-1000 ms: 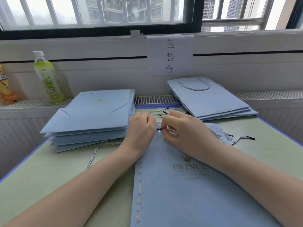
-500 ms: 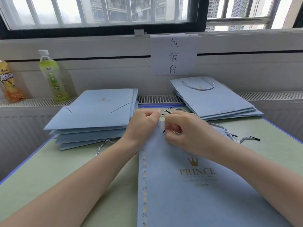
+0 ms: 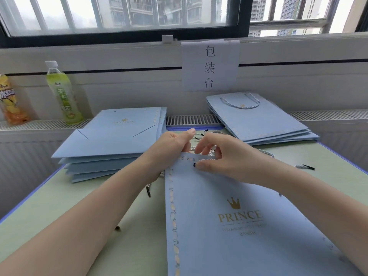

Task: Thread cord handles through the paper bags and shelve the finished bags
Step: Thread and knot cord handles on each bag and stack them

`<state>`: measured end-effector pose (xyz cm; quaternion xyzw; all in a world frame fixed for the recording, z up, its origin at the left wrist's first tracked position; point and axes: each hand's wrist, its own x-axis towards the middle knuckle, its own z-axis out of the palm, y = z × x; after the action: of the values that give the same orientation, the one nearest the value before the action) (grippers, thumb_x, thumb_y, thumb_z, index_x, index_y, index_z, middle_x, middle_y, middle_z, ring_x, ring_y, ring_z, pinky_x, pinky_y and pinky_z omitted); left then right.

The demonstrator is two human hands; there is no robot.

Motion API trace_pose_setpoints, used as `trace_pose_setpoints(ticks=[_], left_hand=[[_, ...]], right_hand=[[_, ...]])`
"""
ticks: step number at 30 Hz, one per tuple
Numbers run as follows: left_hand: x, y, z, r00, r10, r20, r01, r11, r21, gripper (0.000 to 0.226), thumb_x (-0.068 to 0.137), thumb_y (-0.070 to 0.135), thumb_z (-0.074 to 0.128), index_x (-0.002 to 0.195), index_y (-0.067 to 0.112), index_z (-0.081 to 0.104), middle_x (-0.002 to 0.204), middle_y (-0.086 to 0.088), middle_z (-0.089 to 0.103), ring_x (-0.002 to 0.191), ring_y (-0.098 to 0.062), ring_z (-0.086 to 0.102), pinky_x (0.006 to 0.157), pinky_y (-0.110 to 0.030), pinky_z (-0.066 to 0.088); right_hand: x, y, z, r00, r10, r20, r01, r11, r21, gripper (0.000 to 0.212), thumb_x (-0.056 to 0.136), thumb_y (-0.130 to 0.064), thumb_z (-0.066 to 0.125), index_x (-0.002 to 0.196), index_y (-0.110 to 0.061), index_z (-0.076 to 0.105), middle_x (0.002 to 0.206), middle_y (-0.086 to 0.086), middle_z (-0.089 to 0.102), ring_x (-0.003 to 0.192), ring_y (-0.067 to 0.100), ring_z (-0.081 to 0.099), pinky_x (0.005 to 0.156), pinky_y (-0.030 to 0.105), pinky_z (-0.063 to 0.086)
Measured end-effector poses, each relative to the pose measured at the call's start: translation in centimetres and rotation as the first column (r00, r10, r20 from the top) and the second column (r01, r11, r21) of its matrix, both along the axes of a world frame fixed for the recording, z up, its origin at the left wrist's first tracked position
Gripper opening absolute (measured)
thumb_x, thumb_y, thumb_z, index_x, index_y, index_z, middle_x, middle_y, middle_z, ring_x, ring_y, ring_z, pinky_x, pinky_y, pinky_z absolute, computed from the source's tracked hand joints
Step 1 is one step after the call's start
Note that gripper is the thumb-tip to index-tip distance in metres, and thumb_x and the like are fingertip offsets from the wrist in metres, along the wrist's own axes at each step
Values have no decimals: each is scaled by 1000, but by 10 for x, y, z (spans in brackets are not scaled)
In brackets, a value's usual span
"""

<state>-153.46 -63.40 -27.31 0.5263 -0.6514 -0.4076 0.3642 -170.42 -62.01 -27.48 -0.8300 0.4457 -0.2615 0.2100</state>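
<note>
A flat light-blue paper bag (image 3: 229,226) with a gold crown and "PRINCE" lies in front of me on the table. My left hand (image 3: 169,150) grips its top edge at the left. My right hand (image 3: 221,154) pinches a white twisted cord (image 3: 205,159) with a black tip against the bag's top edge. A stack of blue bags without handles (image 3: 111,140) lies at the left. A stack of bags with cord handles (image 3: 258,120) lies at the back right. Loose cords (image 3: 304,166) lie on the table behind and to the right of my hands.
The green table (image 3: 59,216) has a blue rim. On the sill behind stand a green drink bottle (image 3: 61,94) and an orange bottle (image 3: 10,100). A paper sign (image 3: 210,65) hangs under the window. Another cord end (image 3: 148,191) lies under my left wrist.
The view has dipped and the bag has shifted slightly toward me. My right hand has opened its fingers more, and the cord's black tip now lies on the bag's face below the top edge.
</note>
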Motion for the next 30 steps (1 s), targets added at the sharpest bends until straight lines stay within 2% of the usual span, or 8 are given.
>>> trace_pose_setpoints(ticks=[4,10,12,16,19,23,27,30], left_hand=[[3,1,4,996,-74,56,70,995,75,63,92,58,38,50,14,53,49,-2,51,42,-14,47,49,-21,42],[3,3,5,989,-110,100,102,992,80,70,89,60,40,65,-1,65,66,-17,59,56,-24,54,58,-27,46],[3,2,5,982,-82,171,90,995,-39,75,90,56,42,73,-14,59,66,-19,53,57,-24,46,60,-31,40],[3,7,11,958,-45,282,134,943,-306,60,95,37,51,54,-7,40,52,-9,29,47,-18,23,47,-27,22],[5,6,11,958,-102,269,170,955,-244,61,94,39,50,61,-12,44,57,-10,32,51,-20,24,49,-28,21],[5,5,7,963,-127,237,165,975,-147,53,91,42,52,80,-9,64,60,-13,42,54,-19,33,48,-22,30],[9,4,8,981,-141,130,152,986,-73,52,76,54,61,87,4,72,81,-31,62,68,-25,48,65,-36,40],[8,6,11,988,-123,91,127,991,-42,42,79,50,63,83,10,74,80,-19,58,68,-26,45,65,-38,37]], right_hand=[[2,0,2,999,1,50,1,999,-36,20,77,-29,74,83,-38,56,71,-18,48,64,-10,46,58,13,30],[0,1,3,998,5,67,1,995,-96,12,82,-25,70,86,-31,61,71,-18,51,62,-2,47,59,12,34],[-1,0,5,998,-5,63,13,992,-123,7,85,-22,67,87,-27,62,76,-16,56,62,1,48,59,12,37],[-4,-1,8,997,-51,64,62,982,-180,3,86,-21,66,83,-21,64,67,-20,57,62,3,47,59,12,37],[-6,0,9,996,-8,92,21,988,-150,8,84,-22,68,80,-26,64,64,-23,56,60,4,44,59,13,36],[-6,6,13,988,117,97,-111,992,-67,11,81,-18,71,85,-27,65,82,-13,57,68,4,42,66,14,37],[-7,12,17,984,175,33,-174,984,-35,18,79,-23,73,90,-33,62,94,-9,53,78,0,43,74,9,36],[-8,12,18,984,176,31,-176,984,-9,16,77,-33,74,89,-36,63,99,-8,53,82,-2,43,75,9,35]])
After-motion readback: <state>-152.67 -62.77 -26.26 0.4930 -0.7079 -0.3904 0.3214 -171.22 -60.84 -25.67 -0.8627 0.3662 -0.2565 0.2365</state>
